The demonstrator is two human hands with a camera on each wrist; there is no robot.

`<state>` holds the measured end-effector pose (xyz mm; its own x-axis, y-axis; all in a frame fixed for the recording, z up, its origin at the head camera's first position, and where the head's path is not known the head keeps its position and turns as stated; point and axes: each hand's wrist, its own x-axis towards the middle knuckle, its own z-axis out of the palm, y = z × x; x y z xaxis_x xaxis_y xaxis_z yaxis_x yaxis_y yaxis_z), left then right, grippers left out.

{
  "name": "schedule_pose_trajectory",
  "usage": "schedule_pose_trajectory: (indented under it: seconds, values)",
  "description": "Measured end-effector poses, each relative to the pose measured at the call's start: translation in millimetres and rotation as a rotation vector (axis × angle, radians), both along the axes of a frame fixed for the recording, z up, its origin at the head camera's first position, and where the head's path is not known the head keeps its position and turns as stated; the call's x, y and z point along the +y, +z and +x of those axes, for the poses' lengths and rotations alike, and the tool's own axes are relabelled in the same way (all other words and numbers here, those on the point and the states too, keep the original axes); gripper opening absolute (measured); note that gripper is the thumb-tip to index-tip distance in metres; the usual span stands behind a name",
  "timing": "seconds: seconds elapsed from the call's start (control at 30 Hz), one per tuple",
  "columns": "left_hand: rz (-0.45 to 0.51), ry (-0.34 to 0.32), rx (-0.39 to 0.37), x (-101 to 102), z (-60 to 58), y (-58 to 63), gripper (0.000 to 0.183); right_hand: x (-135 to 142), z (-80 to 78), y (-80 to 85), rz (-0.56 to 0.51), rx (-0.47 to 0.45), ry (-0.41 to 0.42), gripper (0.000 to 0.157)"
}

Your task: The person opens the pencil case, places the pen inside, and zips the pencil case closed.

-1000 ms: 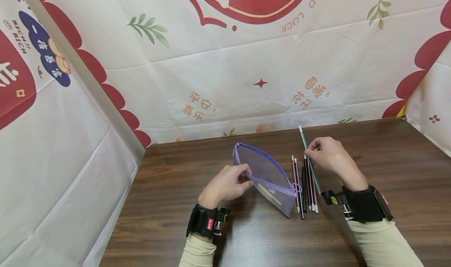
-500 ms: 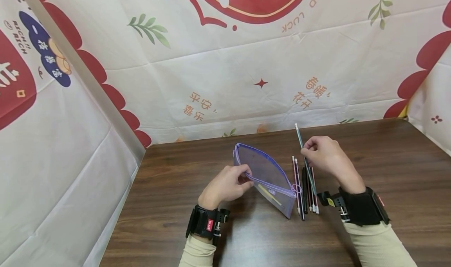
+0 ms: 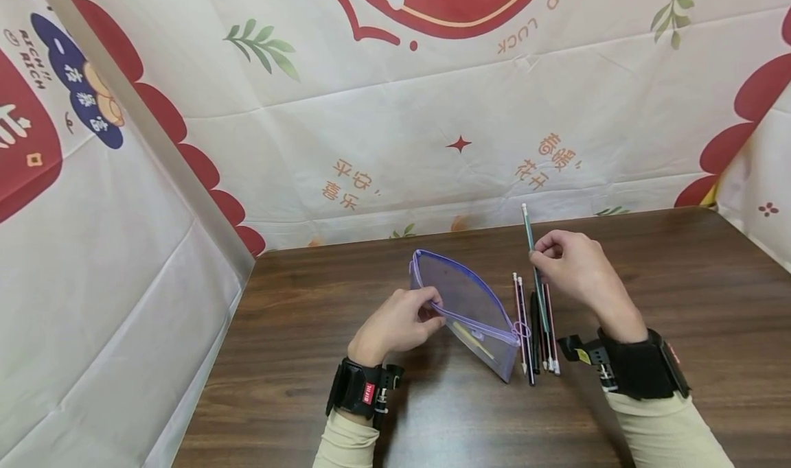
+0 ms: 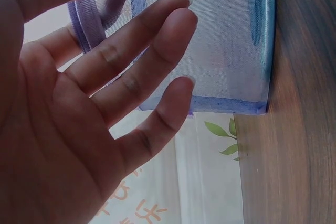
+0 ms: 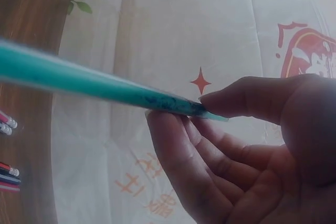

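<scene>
My left hand (image 3: 398,320) pinches the zipped rim of a purple mesh pencil case (image 3: 463,296), keeping its mouth spread. In the left wrist view the forefinger and thumb sit at the rim, while the other fingers lie along the mesh (image 4: 220,40). A yellow item (image 3: 472,341) shows through the case's front. With thumb and fingertips my right hand (image 3: 575,265) holds a teal pencil (image 3: 529,228), white end upward, above several other pencils (image 3: 524,331). Up close in the right wrist view, the teal pencil (image 5: 79,80) slants away to the left.
Beside the case's right corner the pencils lie roughly parallel, some dark, some pinkish, on the brown wooden table (image 3: 296,344). A white printed cloth (image 3: 395,125) hangs behind the table's back edge, and another cloth (image 3: 123,283) hangs at the left.
The teal pencil has risen and stands steeper, as my right hand has shifted slightly left and up. My left hand and the pencil case have stayed in place.
</scene>
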<state>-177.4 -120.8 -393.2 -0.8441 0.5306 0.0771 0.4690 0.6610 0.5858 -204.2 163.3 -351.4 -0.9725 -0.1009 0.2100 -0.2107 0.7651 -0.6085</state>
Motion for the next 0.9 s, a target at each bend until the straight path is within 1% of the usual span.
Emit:
schedule_pose_trajectory:
  seconds: [0.2,0.53,0.73,0.9]
  values:
    - [0.006,-0.003,0.003,0.2,-0.2,0.0,0.008,-1.3,1.2,1.7,-0.023,0.052,-0.018,0.018]
    - [0.004,-0.002,0.006,0.9,0.0,0.0,0.009,-2.6,1.7,2.8,-0.047,0.077,-0.03,0.02]
    - [0.001,-0.006,0.011,1.2,0.0,-0.4,0.009,-4.3,4.1,5.4,-0.087,0.073,-0.046,0.023]
    - [0.001,-0.004,0.009,1.1,0.0,-0.2,0.009,-5.1,4.6,7.3,-0.113,0.097,-0.065,0.022]
